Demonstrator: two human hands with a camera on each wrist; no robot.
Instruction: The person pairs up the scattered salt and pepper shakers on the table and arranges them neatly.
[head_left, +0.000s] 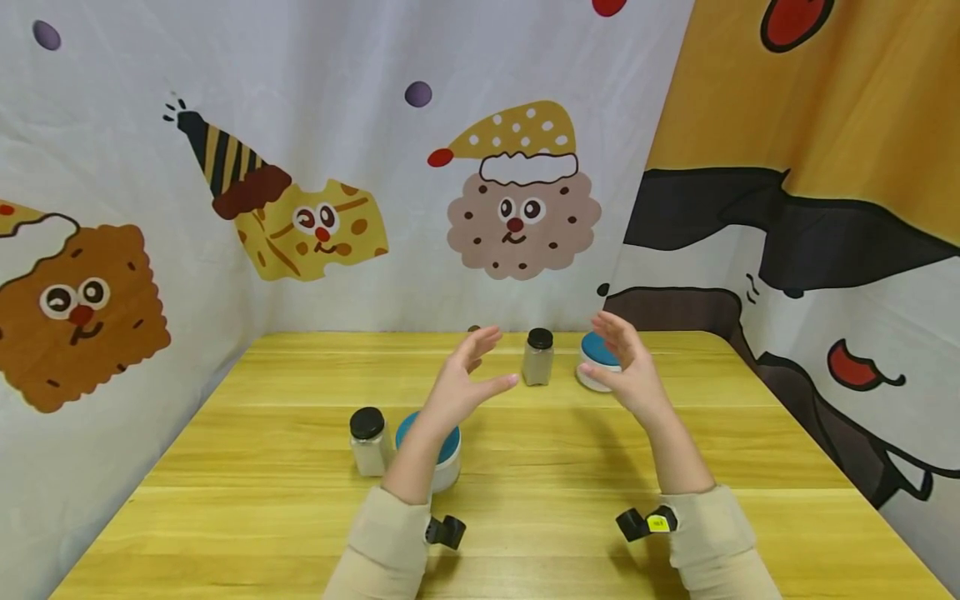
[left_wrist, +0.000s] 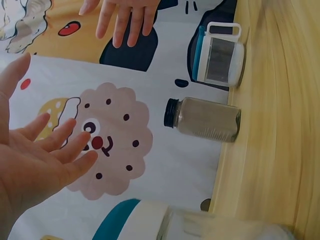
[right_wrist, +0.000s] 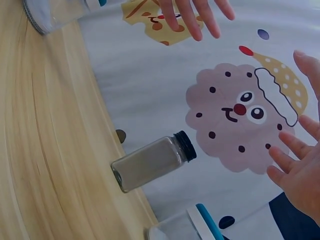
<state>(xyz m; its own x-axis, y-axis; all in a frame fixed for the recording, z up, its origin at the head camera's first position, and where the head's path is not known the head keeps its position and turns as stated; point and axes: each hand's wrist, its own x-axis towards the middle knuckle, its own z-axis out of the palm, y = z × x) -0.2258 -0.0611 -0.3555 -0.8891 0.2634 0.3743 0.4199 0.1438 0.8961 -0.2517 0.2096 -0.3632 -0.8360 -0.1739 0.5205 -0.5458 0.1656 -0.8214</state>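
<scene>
Both hands are raised over the table, palms facing each other, fingers spread and nothing between them. The left hand (head_left: 459, 385) hovers above a blue-lidded canister (head_left: 448, 473), which the forearm partly hides. Just left of that canister stands a clear square jar (head_left: 369, 454) with a black lid and pale contents. At the back, the right hand (head_left: 632, 375) overlaps a second blue-lidded canister (head_left: 592, 377); its side handle (left_wrist: 225, 24) shows in the left wrist view. Between the hands, farther back, stands another black-lidded jar (head_left: 537, 365) with greyish contents, upright.
The wooden table (head_left: 525, 517) reaches back to a white curtain (head_left: 337, 83) printed with cartoon biscuits and cheese. Another curtain part with orange and dark patches (head_left: 825, 125) hangs along the right. A small wrist camera (head_left: 446, 532) sits at the left cuff, another (head_left: 633, 525) at the right.
</scene>
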